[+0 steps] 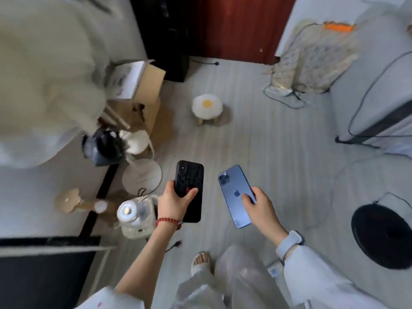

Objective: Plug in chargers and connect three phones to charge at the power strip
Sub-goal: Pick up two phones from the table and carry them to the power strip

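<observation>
I stand on a pale wood floor with a phone in each hand, both held back side up. My left hand (172, 205) grips a black phone (189, 178) with a dark patterned case by its lower half. My right hand (259, 207) holds a blue phone (234, 192) by its lower right edge, tilted to the left. A black cable (287, 103) trails over the floor at the far right, near a white object that may be a power strip (279, 90); it is too blurred to tell. No third phone is in sight.
An egg-shaped stool (207, 107) stands mid-floor ahead. Cardboard boxes (145, 90), a white fan base (142, 176) and a white appliance (134, 216) crowd the left. A round black fan base (382, 236) sits at right. A bed (379, 85) lies far right.
</observation>
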A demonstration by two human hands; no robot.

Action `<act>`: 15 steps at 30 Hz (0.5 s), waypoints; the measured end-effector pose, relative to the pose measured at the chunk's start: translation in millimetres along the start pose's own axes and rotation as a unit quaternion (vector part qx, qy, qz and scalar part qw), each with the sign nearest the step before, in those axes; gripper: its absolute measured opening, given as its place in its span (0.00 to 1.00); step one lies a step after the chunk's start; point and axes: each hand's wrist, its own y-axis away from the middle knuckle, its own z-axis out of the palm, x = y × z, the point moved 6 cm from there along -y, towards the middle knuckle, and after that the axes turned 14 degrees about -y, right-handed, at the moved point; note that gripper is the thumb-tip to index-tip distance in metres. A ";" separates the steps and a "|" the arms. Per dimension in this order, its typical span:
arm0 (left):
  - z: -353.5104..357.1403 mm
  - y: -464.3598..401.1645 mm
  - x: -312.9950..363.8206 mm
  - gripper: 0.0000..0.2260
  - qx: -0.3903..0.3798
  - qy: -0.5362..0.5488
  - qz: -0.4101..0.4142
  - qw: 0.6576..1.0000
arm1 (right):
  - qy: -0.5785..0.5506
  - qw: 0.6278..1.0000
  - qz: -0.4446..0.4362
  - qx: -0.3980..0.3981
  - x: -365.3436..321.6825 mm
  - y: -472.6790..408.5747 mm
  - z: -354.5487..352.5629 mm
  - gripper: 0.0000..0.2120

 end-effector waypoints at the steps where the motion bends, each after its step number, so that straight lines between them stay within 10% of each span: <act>1: 5.0 -15.3 18.3 0.16 -0.011 -0.011 0.013 1.000 | -0.011 1.000 0.005 0.010 -3.5 -13.2 -6.3 0.09; 15: 157.5 -286.1 340.2 0.16 -0.130 -0.043 0.133 0.982 | -0.047 0.985 0.027 0.162 -95.1 -336.8 -183.1 0.05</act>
